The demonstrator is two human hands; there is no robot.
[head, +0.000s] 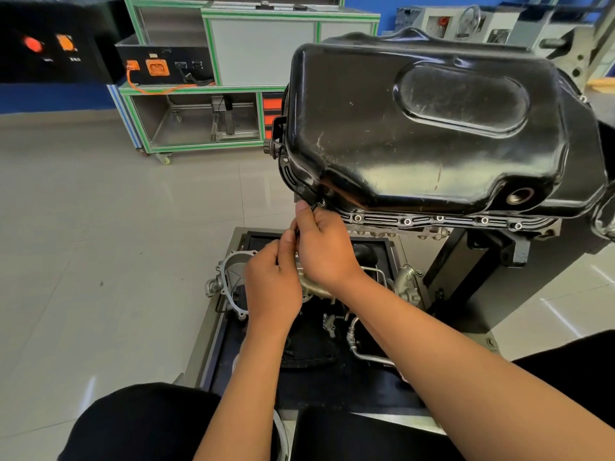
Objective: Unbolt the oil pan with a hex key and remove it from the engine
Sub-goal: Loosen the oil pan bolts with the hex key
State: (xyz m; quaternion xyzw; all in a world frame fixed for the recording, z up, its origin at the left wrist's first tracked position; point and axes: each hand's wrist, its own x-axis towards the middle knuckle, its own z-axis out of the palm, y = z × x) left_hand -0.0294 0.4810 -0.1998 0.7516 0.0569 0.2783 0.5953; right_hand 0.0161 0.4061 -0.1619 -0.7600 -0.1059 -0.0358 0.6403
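Up on the right, bolted upside down over the engine (429, 231) on a dark stand (466, 261): the black oil pan (432, 128), glossy and scuffed, with an oval raised panel on top and an open threaded drain hole (517, 196) at its near right corner. Behind on the left, across the tiled floor (100, 211), a green-framed cabinet (259, 51) with orange connectors and an orange cable. Below the pan, a low steel tray (206, 327) lined with black matting, carrying a round cast housing (233, 271) at its left edge, with pipes and smaller metal parts toward the middle and right. Over the tray, two bare forearms reaching up to the pan's near left corner. Right hand (324, 247) higher, fingers curled round the black hex key (313, 206), thumb stretched up beside the corner bolt (321, 202). Left hand (271, 284) just below and touching it, thumb and fingers pinching the key's lower part. Short end of the key set at the corner bolt; depth of seating impossible to tell. Along the near flange, five more bolts (407, 221) seated in a row, pan in place on the engine.
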